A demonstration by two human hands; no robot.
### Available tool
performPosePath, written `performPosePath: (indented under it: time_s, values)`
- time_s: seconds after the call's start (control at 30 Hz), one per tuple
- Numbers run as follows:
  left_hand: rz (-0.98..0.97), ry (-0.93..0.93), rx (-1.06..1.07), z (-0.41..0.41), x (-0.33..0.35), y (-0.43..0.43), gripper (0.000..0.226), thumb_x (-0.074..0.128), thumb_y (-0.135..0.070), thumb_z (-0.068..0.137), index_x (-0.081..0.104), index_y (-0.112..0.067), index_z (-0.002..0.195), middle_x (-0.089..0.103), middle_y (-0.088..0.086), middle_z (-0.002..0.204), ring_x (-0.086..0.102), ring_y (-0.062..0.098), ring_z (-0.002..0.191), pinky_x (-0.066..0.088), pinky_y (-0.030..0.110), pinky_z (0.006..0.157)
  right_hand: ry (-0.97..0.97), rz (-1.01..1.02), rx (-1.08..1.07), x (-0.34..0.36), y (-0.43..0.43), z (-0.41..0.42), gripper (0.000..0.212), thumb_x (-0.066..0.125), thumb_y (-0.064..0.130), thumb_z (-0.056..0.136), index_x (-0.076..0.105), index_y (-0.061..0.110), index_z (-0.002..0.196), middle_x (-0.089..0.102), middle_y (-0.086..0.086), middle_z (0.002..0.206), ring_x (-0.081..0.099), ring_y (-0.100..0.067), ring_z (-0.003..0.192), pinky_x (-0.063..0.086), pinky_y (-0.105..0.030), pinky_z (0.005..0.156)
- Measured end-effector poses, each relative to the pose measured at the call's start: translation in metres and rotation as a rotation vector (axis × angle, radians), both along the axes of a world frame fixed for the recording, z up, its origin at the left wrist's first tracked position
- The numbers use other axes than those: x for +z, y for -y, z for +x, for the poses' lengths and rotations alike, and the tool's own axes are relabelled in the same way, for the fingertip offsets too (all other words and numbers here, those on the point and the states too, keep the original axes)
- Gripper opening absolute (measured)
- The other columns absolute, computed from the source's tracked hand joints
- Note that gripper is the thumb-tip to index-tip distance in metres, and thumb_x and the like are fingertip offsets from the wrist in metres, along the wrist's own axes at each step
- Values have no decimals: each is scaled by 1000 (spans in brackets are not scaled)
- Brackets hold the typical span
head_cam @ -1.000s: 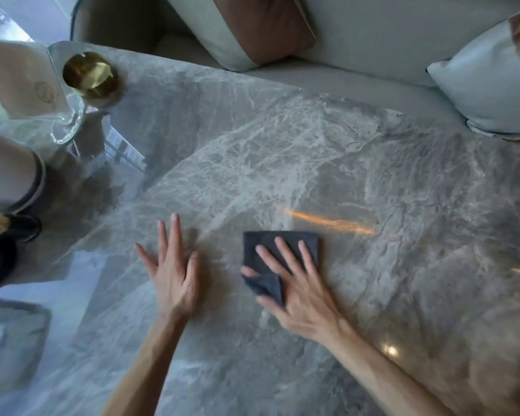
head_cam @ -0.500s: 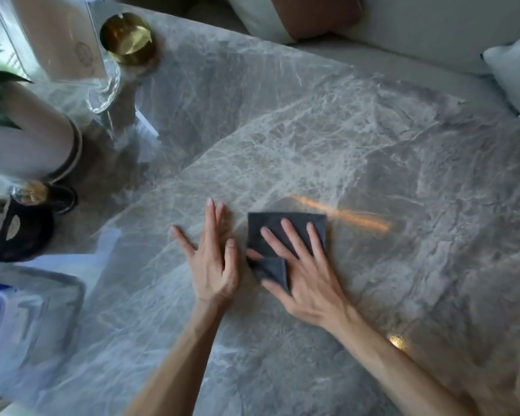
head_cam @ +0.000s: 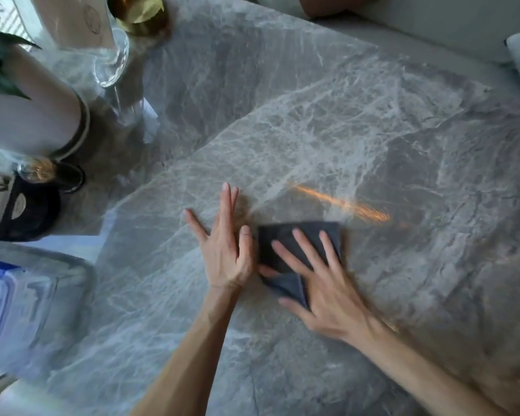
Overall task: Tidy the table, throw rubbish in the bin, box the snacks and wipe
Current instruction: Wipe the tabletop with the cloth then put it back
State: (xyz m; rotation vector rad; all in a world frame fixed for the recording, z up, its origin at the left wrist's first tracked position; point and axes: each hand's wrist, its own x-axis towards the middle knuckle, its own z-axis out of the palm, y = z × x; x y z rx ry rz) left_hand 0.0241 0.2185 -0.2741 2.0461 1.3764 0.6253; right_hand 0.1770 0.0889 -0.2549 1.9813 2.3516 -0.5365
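Observation:
A folded dark grey cloth (head_cam: 282, 238) lies on the grey marble table (head_cam: 342, 130). My right hand (head_cam: 321, 280) presses flat on the cloth with fingers spread, and a corner of the cloth folds up between thumb and palm. Just left of the cloth, my left hand (head_cam: 225, 244) rests flat on the bare marble, fingers apart and holding nothing. A clear plastic box with a blue-rimmed lid (head_cam: 15, 310) stands at the left edge; its contents are too blurred to tell.
Along the left side stand a white plant pot (head_cam: 33, 115), a dark bottle (head_cam: 51, 174), a black-labelled package (head_cam: 18, 214), a clear glass stand holding a card (head_cam: 108, 55) and a brass dish (head_cam: 141, 16). A sofa with cushions (head_cam: 433, 22) runs behind the table.
The view has shifted, so the left-side objects and plastic box now show more. Both hands stay flat, the left now close beside the cloth under the right.

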Motion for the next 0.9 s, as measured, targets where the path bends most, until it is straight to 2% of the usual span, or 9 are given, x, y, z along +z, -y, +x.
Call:
performPosePath:
  time_s: [0.07,0.13,0.27,0.4,0.5,0.6,0.67,0.8,0.9]
  values:
    - [17,-76,-20,1,-1,-1,63,27,-34,93,20,-12,151,36,-1,154,32,7,143,-11,66,113,36,-26,-90,2,40,33,54,27,55,96,13,47,148,12,7,161,1,-27,149,12,-62,114]
    - [29,-159,-41,3,-2,-2,62,25,-36,93,26,-13,150,29,-7,156,27,8,145,-12,66,112,72,-26,-420,0,45,80,58,23,52,96,3,44,150,13,2,161,1,-27,149,13,-63,113]
    - [29,-238,-52,5,-2,-2,62,24,-37,93,26,-15,150,29,-11,156,21,6,147,-14,67,111,64,-30,-1024,-14,-56,150,61,7,60,91,-5,44,149,0,3,162,-11,-28,148,-2,-64,113]
    - [13,-219,-43,7,2,-2,59,24,-37,94,33,-15,148,28,-9,155,26,8,145,-16,62,113,129,61,-623,-15,-101,59,60,13,55,97,9,32,152,6,-3,162,-4,-38,147,4,-68,111]
    - [-10,-188,-30,7,4,-1,59,22,-40,93,34,-18,147,33,-1,155,30,11,144,-19,55,114,25,70,-214,-1,-17,-16,57,31,55,97,15,40,150,8,4,162,-1,-33,149,10,-65,113]
    - [-9,-212,-27,8,4,-1,59,26,-38,92,33,-18,147,31,-2,155,30,10,144,-17,56,114,49,-21,-44,9,64,9,70,46,55,89,11,46,149,10,6,162,4,-32,149,13,-65,112]
    - [-8,-231,-34,10,4,-2,60,27,-36,91,33,-17,147,27,-7,155,29,10,144,-17,56,113,134,-53,-189,-2,75,72,74,45,55,85,10,45,149,13,4,161,6,-31,149,18,-66,110]
    - [-17,-247,-26,10,4,-2,60,27,-37,91,34,-16,147,27,-7,155,29,11,144,-19,54,114,105,-12,-1012,-8,-34,167,59,4,61,93,2,43,150,2,4,162,-6,-25,149,4,-64,113]
    - [-44,-241,-35,8,4,-2,60,23,-40,92,31,-19,148,33,0,155,31,11,143,-20,55,114,99,50,-709,0,-87,76,57,26,44,98,6,36,151,3,-9,162,-6,-39,147,3,-68,110]
